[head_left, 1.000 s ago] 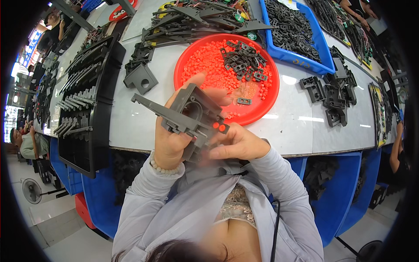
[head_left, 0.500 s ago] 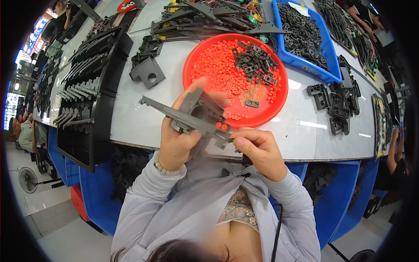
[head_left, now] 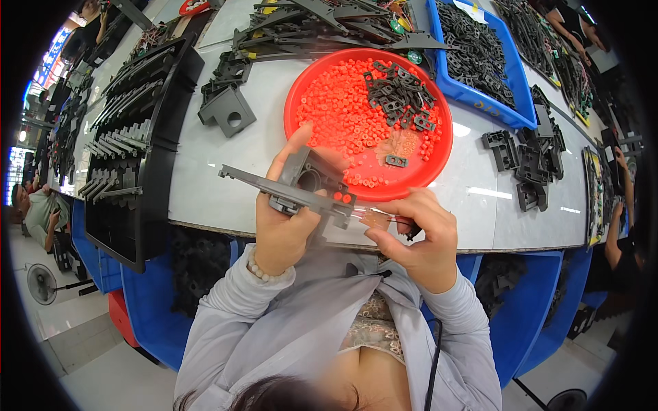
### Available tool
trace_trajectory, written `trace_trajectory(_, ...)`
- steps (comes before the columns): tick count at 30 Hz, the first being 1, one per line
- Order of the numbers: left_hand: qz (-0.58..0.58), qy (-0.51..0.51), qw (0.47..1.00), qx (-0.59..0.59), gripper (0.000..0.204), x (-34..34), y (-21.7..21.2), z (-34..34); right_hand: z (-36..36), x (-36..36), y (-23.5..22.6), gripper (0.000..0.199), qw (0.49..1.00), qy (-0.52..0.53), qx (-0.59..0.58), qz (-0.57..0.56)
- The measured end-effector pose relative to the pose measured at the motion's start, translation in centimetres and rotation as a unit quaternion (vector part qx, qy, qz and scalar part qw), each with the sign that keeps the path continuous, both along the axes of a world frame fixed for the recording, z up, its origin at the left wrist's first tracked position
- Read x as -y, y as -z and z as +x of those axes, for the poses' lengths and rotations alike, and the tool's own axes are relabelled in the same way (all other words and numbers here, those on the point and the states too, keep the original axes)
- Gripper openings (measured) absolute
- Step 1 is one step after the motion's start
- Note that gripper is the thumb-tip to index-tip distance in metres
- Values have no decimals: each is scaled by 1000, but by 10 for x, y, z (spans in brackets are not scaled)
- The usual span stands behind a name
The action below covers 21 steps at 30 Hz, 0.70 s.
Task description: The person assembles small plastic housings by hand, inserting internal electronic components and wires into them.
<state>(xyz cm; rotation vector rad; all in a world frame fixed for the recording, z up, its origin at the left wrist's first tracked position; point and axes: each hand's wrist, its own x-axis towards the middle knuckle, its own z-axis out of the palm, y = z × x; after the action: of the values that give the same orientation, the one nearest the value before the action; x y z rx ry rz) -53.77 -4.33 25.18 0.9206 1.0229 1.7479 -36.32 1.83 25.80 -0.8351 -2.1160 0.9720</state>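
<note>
My left hand is wrapped round a dark grey plastic bracket with a long flat arm and a round opening. Two small red rings sit side by side near the bracket's right end. Thin reddish wires run from that end toward my right hand. The right fingers are curled, with thumb and forefinger apart around the wires and a small dark piece under the fingers. Its exact kind is hard to make out. Both hands are above the table's front edge, just in front of a red round tray.
Red rings and small black two-holed parts fill the tray. Behind it lie long dark plastic arms. A blue bin of black parts stands back right, near loose black housings. At left is a black rack.
My right hand has moved a little right and its grip has loosened, with reddish wires now showing between it and the bracket. The left hand still holds the bracket, nearly in place.
</note>
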Motion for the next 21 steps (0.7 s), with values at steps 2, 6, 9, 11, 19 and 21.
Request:
trace_trajectory(2, 7, 8, 1000, 0, 63, 0, 0, 1, -2, -2, 0, 31, 998, 12, -20, 56)
trace_trajectory(6, -5, 11, 998, 54, 62, 0, 0, 4, -14, -4, -5, 30, 987, 4, -14, 160)
trace_trajectory(9, -5, 12, 999, 45, 61, 2, 0, 5, -19, -3, -11, 27, 978, 9, 11, 207)
trace_trajectory(11, -3, 13, 999, 45, 61, 3, 0, 5, -22, -2, -11, 25, 975, 16, 28, 222)
trace_trajectory(19, 22, 3, 1000, 4, 62, 2, 1, 7, -24, -1, -9, 19, 971, 18, 49, 234)
trace_trajectory(21, 23, 3, 1000, -16, 62, 3, 2, 7, -23, -3, -14, 19, 977, 7, 59, 204)
